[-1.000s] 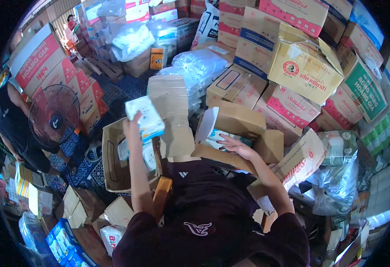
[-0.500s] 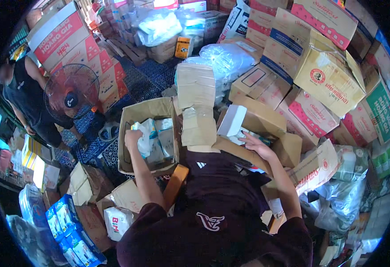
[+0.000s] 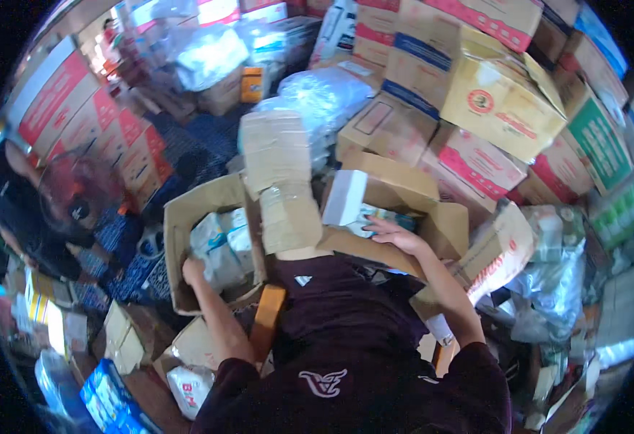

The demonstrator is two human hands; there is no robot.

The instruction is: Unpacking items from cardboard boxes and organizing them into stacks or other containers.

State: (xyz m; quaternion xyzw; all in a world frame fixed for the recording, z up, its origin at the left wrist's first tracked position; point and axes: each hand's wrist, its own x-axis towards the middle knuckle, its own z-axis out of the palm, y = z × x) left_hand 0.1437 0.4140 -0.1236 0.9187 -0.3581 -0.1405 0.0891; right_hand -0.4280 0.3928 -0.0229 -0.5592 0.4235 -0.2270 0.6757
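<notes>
My left hand (image 3: 194, 270) is low in an open cardboard box (image 3: 177, 217), close to its left wall. Motion blurs its fingers, so its grip cannot be made out. Beside it in that box lie several white and teal soft packets (image 3: 219, 262). My right hand (image 3: 393, 235) is open, fingers spread, over the near wall of a second open box (image 3: 443, 239). Similar packets (image 3: 400, 219) show inside, near its fingertips. A white flap-like panel (image 3: 344, 197) stands at that box's left side.
Between the boxes runs a long taped cardboard flap (image 3: 288, 210). An orange-brown box (image 3: 268, 318) lies by my left forearm. Stacked cartons (image 3: 505, 101) rise at the far right, with clear plastic bags (image 3: 324, 94) behind. A person (image 3: 24, 195) stands at left by a fan (image 3: 82, 195).
My left hand has left the white packet it was at and moved down toward the near left of the box. My right hand stays over its box. The whole view has shifted.
</notes>
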